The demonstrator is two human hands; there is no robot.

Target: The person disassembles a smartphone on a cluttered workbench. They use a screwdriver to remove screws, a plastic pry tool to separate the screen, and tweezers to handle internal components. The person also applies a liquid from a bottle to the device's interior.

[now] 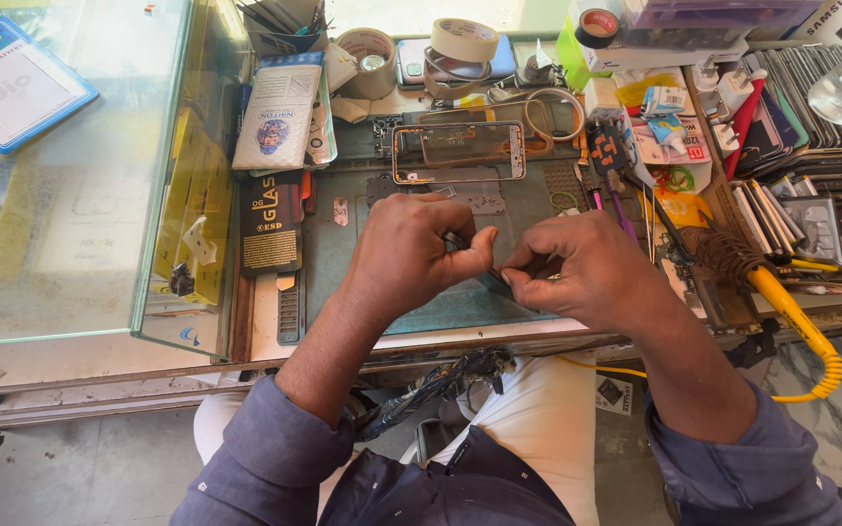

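My left hand (411, 255) and my right hand (582, 270) meet over the green work mat (421, 302), fingers pinched together on a small dark part (462, 244) that is mostly hidden between them. What exactly the part is I cannot tell. A phone frame with an orange rim (458, 153) lies flat on the mat just beyond my hands. Small metal plates (479, 200) lie between the frame and my knuckles.
A glass display case (80, 195) stands at the left. Tape rolls (465, 39), packets (280, 115), a black box (270, 226) and several phone parts (791, 209) crowd the bench. A yellow-handled soldering iron (782, 302) with coiled cord lies at the right.
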